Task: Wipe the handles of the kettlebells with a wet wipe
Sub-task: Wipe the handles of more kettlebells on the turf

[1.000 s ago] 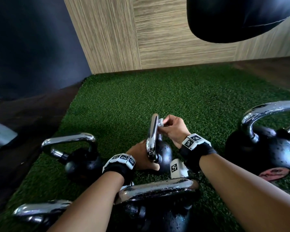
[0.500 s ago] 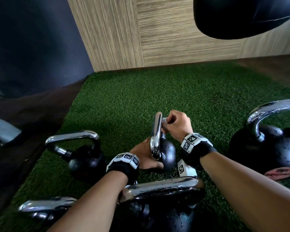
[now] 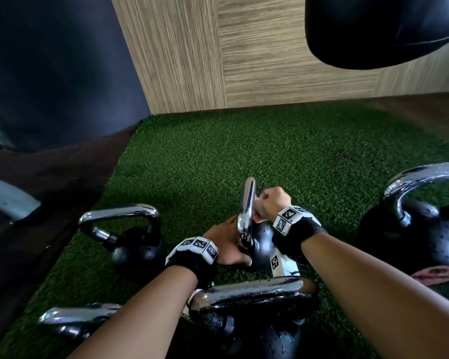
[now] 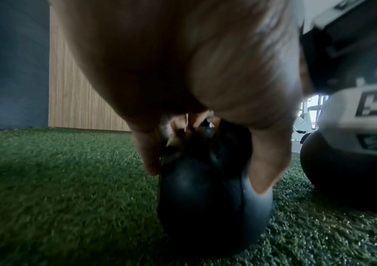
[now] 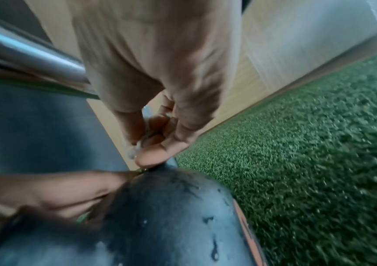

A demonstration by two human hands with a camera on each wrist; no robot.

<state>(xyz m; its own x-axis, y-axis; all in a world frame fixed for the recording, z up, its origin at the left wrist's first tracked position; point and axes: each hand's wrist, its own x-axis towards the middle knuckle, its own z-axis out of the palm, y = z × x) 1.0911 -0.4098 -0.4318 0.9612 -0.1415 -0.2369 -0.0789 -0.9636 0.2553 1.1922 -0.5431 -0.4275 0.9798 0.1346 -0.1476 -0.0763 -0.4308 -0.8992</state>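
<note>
A small black kettlebell with a chrome handle stands on the green turf in the middle of the head view. My left hand grips its round body from the left, thumb and fingers curled round it. My right hand pinches a crumpled white wet wipe against the far side of the handle, low near the body. In the head view only a sliver of the wipe shows beside the chrome bar.
Other chrome-handled kettlebells stand around: one at the left, a large one at the right, one just in front of me and one at lower left. A black punching bag hangs above. Wood-panelled wall behind the turf.
My right hand with the wipe has slid down the handle, from its top towards the body. The left hand has kept its hold on the kettlebell.
</note>
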